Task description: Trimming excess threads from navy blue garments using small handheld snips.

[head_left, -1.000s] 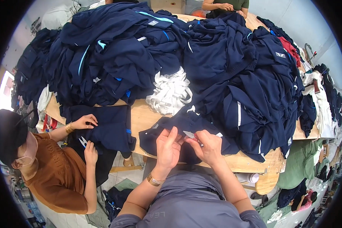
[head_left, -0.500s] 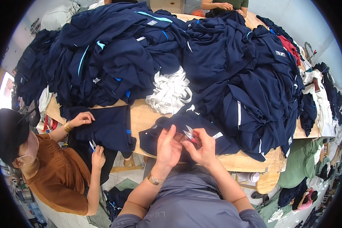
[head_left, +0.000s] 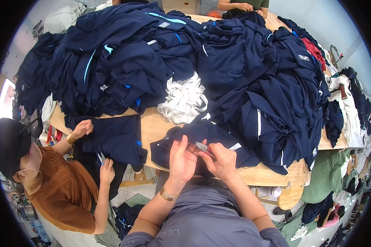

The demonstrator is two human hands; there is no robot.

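One navy garment (head_left: 161,151) lay beneath my right grip (head_left: 221,159), which clasped red-handled snips (head_left: 201,146); left grip's (head_left: 182,161) hold, and how much was finished, I couldn't tell.

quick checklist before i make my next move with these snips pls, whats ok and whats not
1. Red-handled snips gripped in the right hand: ok.
2. Left hand well away from the blades: not ok, its fingers look close to the tips, which point its way.
3. Blades fully closed: cannot tell, they show too small.
4. Navy garment lying below both hands: ok.
5. White strips apart from the blades: ok, they are heaped farther up the table.
6. Co-worker's scissors apart from your hands: ok, they are off to the left.
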